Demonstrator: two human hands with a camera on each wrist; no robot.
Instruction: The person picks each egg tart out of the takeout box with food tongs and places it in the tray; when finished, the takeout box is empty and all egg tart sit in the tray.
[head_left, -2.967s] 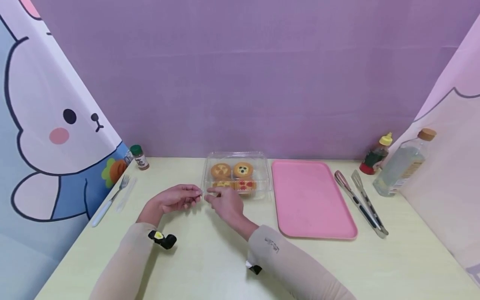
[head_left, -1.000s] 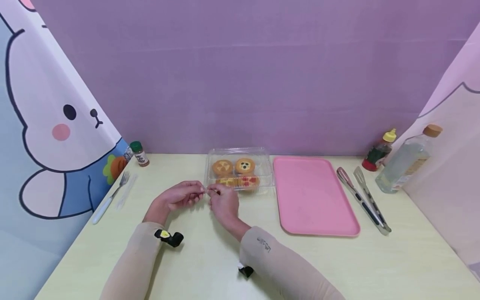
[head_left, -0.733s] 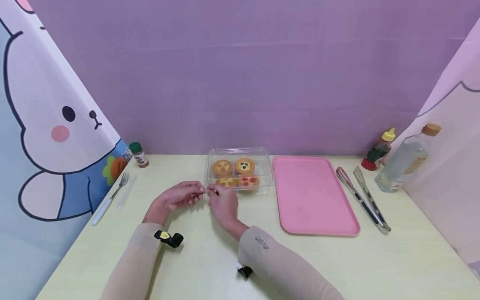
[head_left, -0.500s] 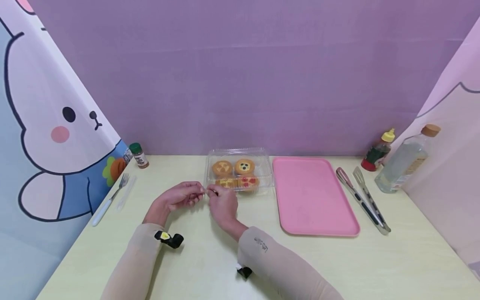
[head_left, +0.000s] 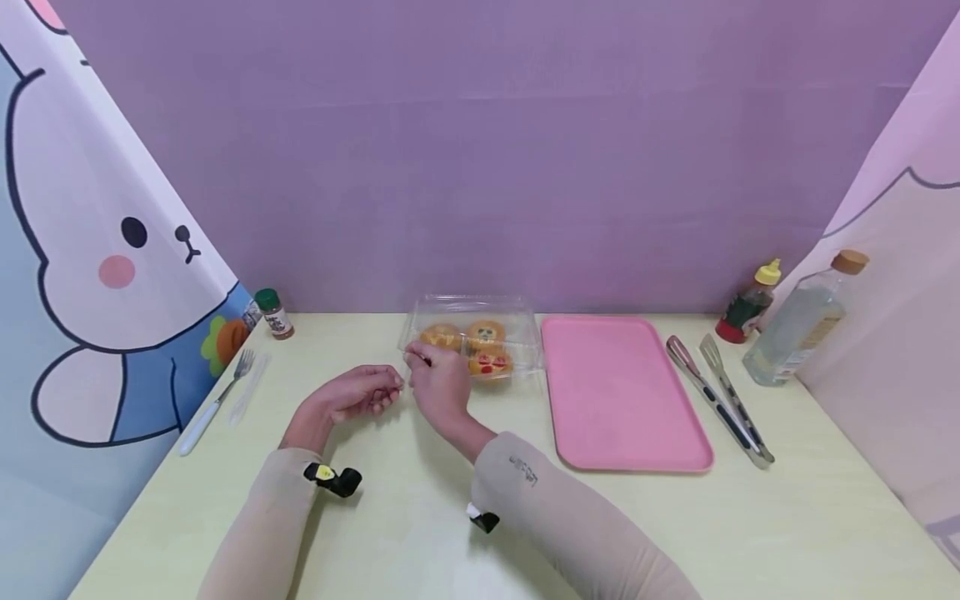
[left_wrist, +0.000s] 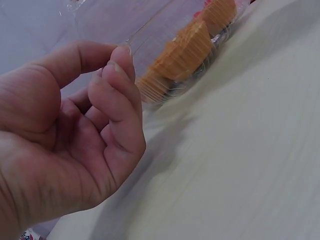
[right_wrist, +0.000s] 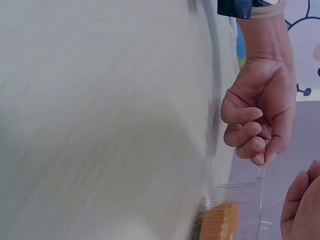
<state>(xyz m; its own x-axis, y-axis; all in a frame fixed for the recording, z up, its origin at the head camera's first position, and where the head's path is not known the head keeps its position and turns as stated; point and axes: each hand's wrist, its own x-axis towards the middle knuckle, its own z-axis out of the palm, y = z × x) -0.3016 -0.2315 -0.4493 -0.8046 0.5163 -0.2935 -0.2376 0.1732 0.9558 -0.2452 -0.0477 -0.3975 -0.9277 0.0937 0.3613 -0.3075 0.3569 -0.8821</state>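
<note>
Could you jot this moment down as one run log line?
left hand: pinches edge of clear container | right hand: holds lid corner | pastries: inside container | pink tray: beside container

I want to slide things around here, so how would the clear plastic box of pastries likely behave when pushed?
The clear plastic box probably flexes under pressure, since it looks thin-walled. Being wide and low, it would likely slide rather than tip. The round orange-brown pastries might shift inside, with space beside them.
</note>
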